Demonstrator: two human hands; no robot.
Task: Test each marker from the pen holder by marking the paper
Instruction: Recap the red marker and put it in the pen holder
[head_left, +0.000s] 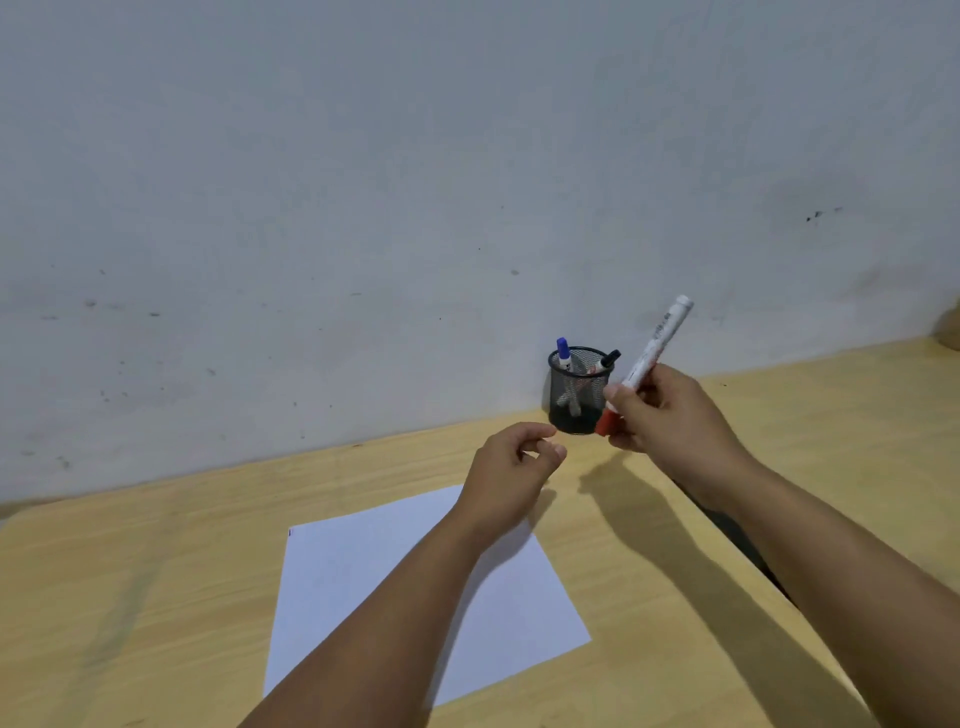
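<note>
Nearest lies the white sheet of paper (363, 561), flat on the wooden surface (130, 571) and partly crossed by the left forearm; it looks unmarked apart from a tiny speck at its far left corner, so the testing seems barely begun. Beyond its far edge the left hand (511, 467) hovers with fingers loosely curled, its grip closed on nothing, thumb and forefinger nearly meeting. It sits just beside the red cap, probably ready to pull that cap off. A little further and to the right, the right hand (670, 415) has its grip wrapped around the lower barrel of a white marker with a red cap (644, 364), held tilted, cap end down toward the left hand and the tail pointing up and away. That angle presents the cap for uncapping. Furthest back, against the wall (363, 182), stands the black mesh pen holder (579, 397), upright, with a blue-capped marker (563, 353) and a black-capped marker (608, 359) leaning inside, awaiting their turn
</note>
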